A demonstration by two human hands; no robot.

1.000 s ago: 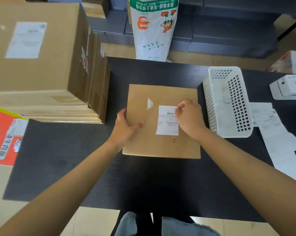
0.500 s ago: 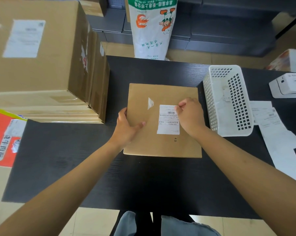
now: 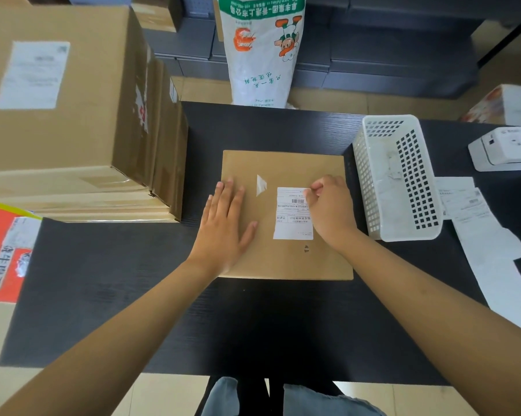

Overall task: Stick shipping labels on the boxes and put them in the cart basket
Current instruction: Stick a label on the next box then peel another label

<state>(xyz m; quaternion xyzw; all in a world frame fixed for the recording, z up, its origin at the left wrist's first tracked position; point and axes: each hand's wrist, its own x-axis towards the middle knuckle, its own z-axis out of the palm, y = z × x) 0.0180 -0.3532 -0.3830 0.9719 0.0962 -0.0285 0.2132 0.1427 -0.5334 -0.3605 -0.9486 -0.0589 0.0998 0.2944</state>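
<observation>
Lay flat on the desk, left of the basket: box. Pressed on its left part, fingers spread: left hand. Pinched at the label's upper right corner: right hand.

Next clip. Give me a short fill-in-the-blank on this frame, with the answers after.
1. The left hand lies ____ on the box.
2. The right hand touches the label at its ____ edge.
3. The white basket stands to the ____ of the box.

Missing words: flat; right; right
</observation>
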